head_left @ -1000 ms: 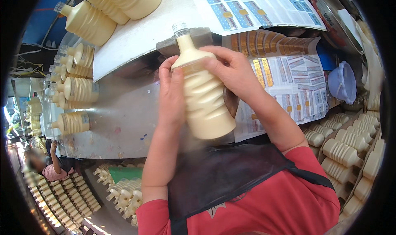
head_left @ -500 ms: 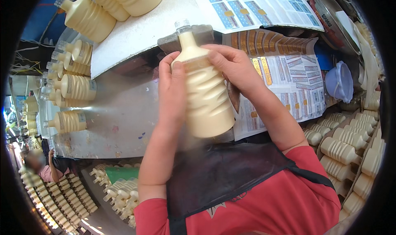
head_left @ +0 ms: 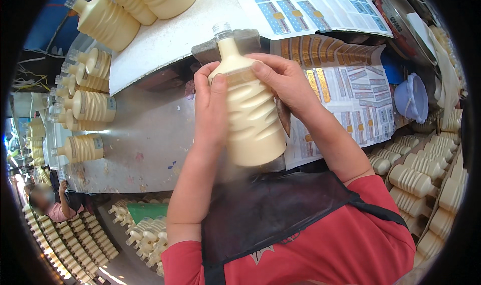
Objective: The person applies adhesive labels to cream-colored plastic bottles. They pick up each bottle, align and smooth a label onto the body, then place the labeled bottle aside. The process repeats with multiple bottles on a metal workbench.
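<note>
A cream-coloured bottle [head_left: 253,117] with a clear threaded neck and wavy ridged sides lies in front of me, its neck pointing away. My left hand [head_left: 210,99] is closed along its left shoulder, thumb on the front. On the other shoulder my right hand [head_left: 283,79] grips it, thumb pressed at the end of a thin clear-brown label strip [head_left: 240,77] that crosses the bottle below the neck. Behind the neck sits a grey block-like rest [head_left: 203,52]. The bottle's underside and most of my curled fingers are hidden.
Label sheets [head_left: 361,89] spread to the right, with more blue ones [head_left: 295,14] on a white board [head_left: 150,47]. Similar bottles [head_left: 92,104] line the table's left edge. A lilac bucket [head_left: 412,98] hangs at right. Many bottles [head_left: 413,175] fill crates there. Another person [head_left: 60,207] is at far left.
Almost nothing differs. Both hands keep their hold on the bottle, and the thumbs have shifted only very slightly.
</note>
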Motion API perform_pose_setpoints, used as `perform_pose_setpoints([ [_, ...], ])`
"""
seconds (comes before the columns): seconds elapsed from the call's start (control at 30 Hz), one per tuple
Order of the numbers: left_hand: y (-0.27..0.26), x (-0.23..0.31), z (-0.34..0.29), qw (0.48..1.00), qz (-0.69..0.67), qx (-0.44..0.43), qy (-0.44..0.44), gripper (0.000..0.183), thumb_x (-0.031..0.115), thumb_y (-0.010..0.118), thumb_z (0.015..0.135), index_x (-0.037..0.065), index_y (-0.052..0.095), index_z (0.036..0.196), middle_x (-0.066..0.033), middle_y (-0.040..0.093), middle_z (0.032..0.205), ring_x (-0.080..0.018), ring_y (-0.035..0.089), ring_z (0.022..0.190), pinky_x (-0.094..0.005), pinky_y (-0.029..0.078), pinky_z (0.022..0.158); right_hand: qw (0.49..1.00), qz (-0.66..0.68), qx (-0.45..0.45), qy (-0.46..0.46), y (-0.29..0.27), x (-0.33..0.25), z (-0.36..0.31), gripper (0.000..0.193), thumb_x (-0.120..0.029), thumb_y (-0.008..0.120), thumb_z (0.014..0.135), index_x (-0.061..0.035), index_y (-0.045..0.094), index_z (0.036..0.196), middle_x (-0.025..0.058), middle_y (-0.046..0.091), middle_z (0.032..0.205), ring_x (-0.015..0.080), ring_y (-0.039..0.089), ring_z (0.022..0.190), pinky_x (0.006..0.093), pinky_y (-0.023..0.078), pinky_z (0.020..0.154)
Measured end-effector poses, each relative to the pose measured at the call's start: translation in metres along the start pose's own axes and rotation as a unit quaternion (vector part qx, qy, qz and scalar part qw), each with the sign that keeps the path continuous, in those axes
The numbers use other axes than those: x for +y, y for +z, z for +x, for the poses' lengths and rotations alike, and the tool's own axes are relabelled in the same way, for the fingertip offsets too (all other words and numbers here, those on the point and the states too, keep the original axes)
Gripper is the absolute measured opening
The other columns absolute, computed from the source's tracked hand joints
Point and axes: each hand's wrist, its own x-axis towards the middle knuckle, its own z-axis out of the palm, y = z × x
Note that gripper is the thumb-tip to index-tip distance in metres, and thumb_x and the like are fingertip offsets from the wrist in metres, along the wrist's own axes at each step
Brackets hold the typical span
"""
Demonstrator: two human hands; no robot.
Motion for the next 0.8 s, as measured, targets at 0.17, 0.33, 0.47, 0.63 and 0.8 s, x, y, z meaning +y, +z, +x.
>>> perform_pose_setpoints([
  [0.17,0.001,0.001,0.001,1.000,-0.005,0.004,-0.007,0.032,0.028,0.039,0.114,0.005,0.044,0.136,-0.0107,0.061,0.122,-0.0141,0.062,0.108,-0.0310,0.054,0.094,1.000,-0.011,0.012,-0.003,0.002,-0.002,0.000,0.042,-0.028,0.065,0.103,0.0025,0.067,0.132,0.0067,0.072,0.114,0.0108,0.065,0.102,0.0271,0.053,0.089],
  [0.33,0.004,0.005,-0.001,0.999,-0.029,0.010,-0.021,0.038,0.030,0.047,0.109,0.004,0.044,0.137,-0.0106,0.059,0.120,-0.0141,0.057,0.106,-0.0301,0.049,0.093,0.993,-0.022,0.061,0.099,-0.029,0.002,0.014,0.060,-0.052,0.047,0.109,0.0003,0.071,0.127,-0.0027,0.063,0.083,0.0033,0.057,0.071,0.0188,0.047,0.063],
  [0.47,0.006,0.007,0.000,1.000,-0.007,0.016,-0.018,0.039,0.031,0.047,0.110,0.004,0.044,0.138,-0.0106,0.060,0.120,-0.0136,0.058,0.106,-0.0302,0.050,0.092,0.955,0.235,0.096,0.152,-0.057,-0.010,0.015,0.053,-0.046,0.049,0.110,0.0008,0.071,0.122,0.0013,0.068,0.089,0.0068,0.063,0.078,0.0189,0.052,0.069],
  [0.63,0.006,0.007,-0.001,1.000,0.006,0.018,-0.015,0.036,0.032,0.042,0.114,0.005,0.045,0.138,-0.0096,0.062,0.120,-0.0131,0.061,0.106,-0.0301,0.052,0.093,0.990,0.114,0.075,-0.026,-0.012,-0.043,0.000,0.031,-0.010,0.070,0.095,0.0016,0.066,0.124,0.0064,0.071,0.109,0.0107,0.067,0.097,0.0233,0.055,0.086],
  [0.8,0.003,0.006,0.000,1.000,0.025,0.014,-0.012,0.036,0.032,0.042,0.114,0.005,0.045,0.138,-0.0086,0.062,0.120,-0.0131,0.060,0.107,-0.0301,0.052,0.093,0.919,-0.283,0.101,-0.254,0.037,-0.040,-0.019,0.034,-0.011,0.065,0.091,0.0011,0.063,0.122,0.0218,0.069,0.118,0.0359,0.069,0.105,0.0405,0.053,0.092],
])
